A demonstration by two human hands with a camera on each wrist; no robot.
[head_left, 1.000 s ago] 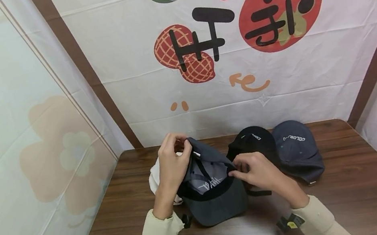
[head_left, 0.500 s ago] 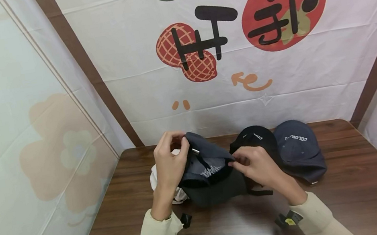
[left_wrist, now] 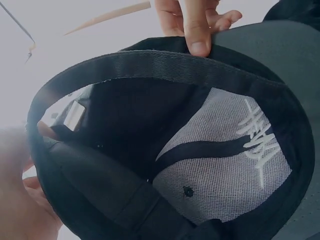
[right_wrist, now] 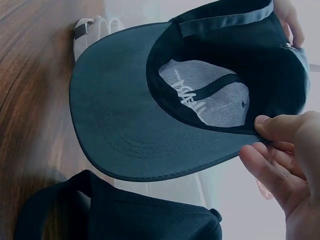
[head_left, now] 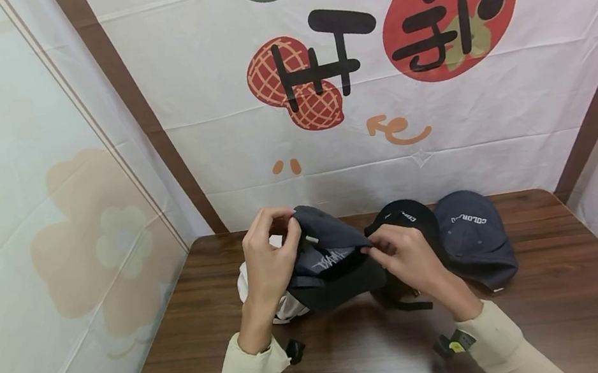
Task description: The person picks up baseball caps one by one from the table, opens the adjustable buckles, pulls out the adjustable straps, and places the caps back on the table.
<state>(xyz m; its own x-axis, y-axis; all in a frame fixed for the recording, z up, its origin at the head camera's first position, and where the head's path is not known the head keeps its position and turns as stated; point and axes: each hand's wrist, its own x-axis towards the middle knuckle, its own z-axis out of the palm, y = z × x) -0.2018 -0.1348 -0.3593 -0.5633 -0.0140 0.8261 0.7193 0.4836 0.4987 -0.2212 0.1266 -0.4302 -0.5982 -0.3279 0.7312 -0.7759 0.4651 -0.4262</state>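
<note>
Above the table, a dark blue-grey baseball cap (head_left: 324,229) hangs between both hands, its hollow inside facing the person and its brim (head_left: 343,286) pointing down. My left hand (head_left: 268,252) pinches the left rear of the cap's rim, thumb against fingers. On the other side, my right hand (head_left: 410,253) pinches the rim near the brim's end. Inside, the sweatband (left_wrist: 165,67), a pale mesh lining (left_wrist: 200,175) and the back of white stitching (right_wrist: 187,95) show. A white cap (head_left: 289,309) lies partly hidden behind the held cap and left hand.
A black cap (head_left: 407,218) with its strap (head_left: 409,305) hanging loose sits behind the right hand. Beside it rests a navy cap (head_left: 472,238) with white lettering. Both are on the wooden table (head_left: 560,302), before a printed cloth backdrop (head_left: 469,122).
The held cap has tilted, its brim swinging up and away from the table's front. Its crown has risen slightly. Both hands keep their pinch, and the other caps stay put.
</note>
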